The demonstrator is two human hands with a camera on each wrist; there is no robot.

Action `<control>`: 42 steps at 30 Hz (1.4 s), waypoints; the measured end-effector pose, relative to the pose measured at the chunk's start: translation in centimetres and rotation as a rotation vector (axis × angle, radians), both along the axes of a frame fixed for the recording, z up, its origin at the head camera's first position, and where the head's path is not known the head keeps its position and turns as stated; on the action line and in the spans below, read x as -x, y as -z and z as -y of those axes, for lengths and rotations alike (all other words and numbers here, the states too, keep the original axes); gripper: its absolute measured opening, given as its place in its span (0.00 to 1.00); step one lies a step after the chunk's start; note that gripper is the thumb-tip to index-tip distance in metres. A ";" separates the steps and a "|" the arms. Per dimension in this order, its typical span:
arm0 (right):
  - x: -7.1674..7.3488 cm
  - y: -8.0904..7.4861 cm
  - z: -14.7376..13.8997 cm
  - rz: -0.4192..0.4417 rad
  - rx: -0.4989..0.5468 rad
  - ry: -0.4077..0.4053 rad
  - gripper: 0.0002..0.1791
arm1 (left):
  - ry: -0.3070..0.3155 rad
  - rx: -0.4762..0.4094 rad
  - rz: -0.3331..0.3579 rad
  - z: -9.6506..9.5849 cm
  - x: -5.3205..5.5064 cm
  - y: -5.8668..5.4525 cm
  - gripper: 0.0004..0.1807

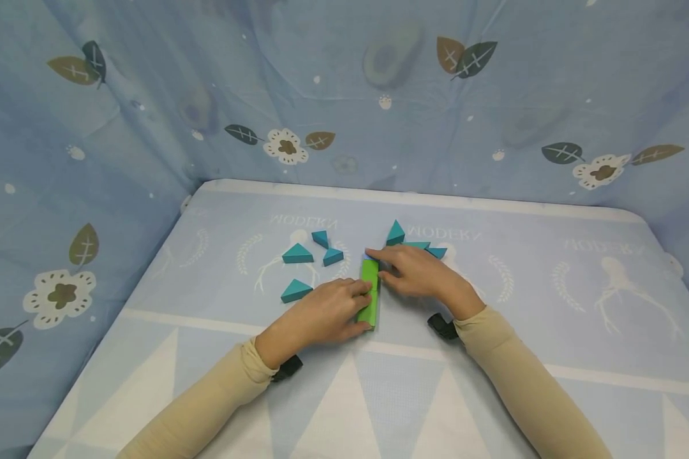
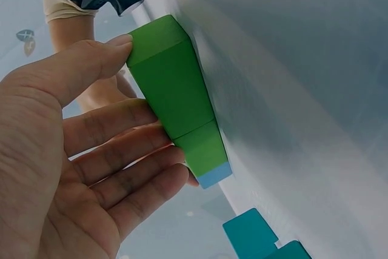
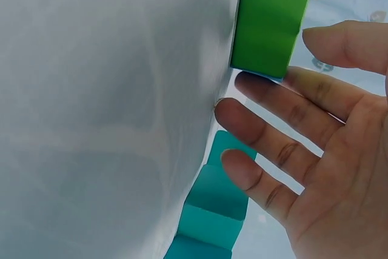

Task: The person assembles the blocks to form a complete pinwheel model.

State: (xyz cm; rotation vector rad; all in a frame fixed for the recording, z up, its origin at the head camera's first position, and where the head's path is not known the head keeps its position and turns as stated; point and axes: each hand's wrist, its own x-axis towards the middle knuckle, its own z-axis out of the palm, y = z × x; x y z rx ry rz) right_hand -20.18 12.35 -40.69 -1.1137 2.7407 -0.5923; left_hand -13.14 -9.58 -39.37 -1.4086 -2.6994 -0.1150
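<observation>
Two green blocks [image 1: 369, 299] lie end to end in a row on the patterned cloth, with a thin blue piece [image 2: 215, 175] at their far end. My left hand [image 1: 327, 312] is along the row's left side. Its thumb touches the near corner, and its fairly straight fingers rest along the long side. From the right, my right hand [image 1: 416, 271] reaches to the far end. Its index fingertip is at the blue piece, its thumb at the green side, and the other fingers are extended loosely beside the row.
Several teal triangular blocks lie left of the row, including one by my left wrist [image 1: 296, 291] and a larger one [image 1: 297, 253] farther back. More teal triangles [image 1: 395, 233] sit beyond my right hand. A blue printed curtain [image 1: 344, 83] hangs behind the table.
</observation>
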 end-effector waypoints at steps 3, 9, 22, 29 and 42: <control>-0.1 -0.1 0.1 0.008 -0.002 0.003 0.28 | -0.003 0.003 -0.001 0.1 0.0 0.0 0.25; -0.4 0.0 0.4 0.000 -0.010 0.012 0.27 | -0.003 0.001 0.007 0.2 -0.1 0.1 0.25; 0.3 -1.2 -1.9 -0.113 0.039 0.129 0.24 | 0.001 0.011 0.007 0.1 -0.1 0.1 0.25; 1.0 -0.1 -2.9 -0.123 -0.130 0.161 0.27 | 0.008 0.018 -0.003 0.0 -0.1 0.1 0.24; 2.5 -0.7 -3.4 -0.070 -0.140 0.222 0.30 | 0.001 0.006 0.001 0.1 0.0 0.0 0.24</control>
